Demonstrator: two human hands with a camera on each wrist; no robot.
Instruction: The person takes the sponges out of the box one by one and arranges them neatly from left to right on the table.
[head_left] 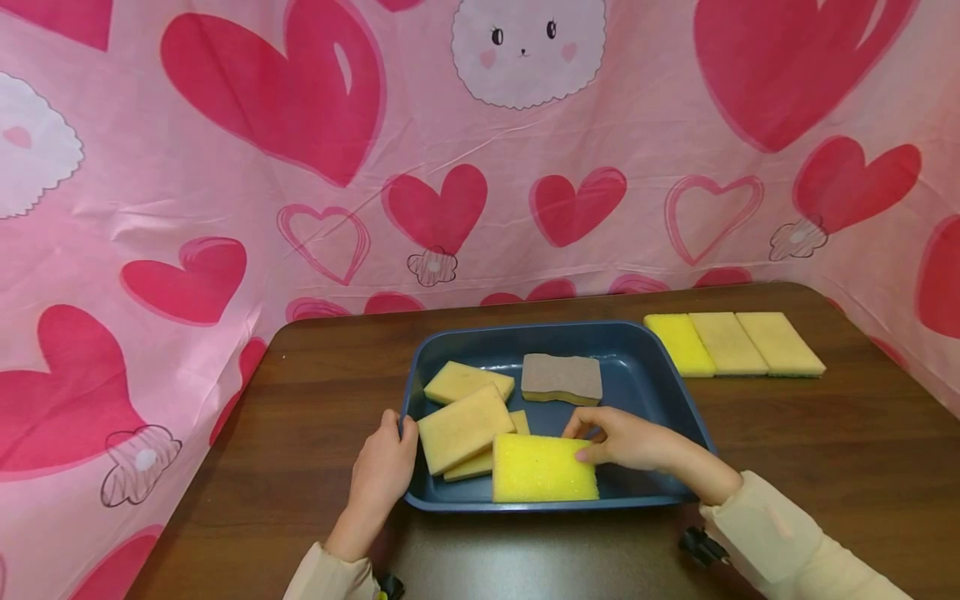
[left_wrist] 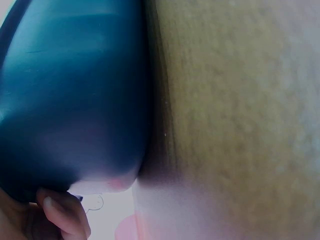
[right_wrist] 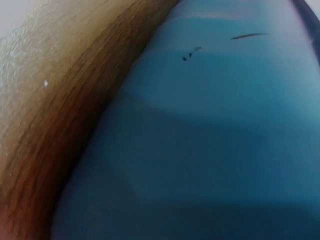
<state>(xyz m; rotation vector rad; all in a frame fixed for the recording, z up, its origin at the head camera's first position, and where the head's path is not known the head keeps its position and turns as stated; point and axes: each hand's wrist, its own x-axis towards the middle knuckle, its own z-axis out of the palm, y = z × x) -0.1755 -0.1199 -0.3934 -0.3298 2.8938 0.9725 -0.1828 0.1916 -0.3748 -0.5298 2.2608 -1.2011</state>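
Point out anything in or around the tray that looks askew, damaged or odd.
In the tray, a slanted sponge lies across another sponge, unlike the neat row of sponges on the table. One wavy-edged sponge has its grey face up. Dark marks on the tray's side may be scratches or dirt.

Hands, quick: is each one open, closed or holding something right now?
Left hand: holding the blue tray by its left rim.
Right hand: pinching the bright yellow sponge.
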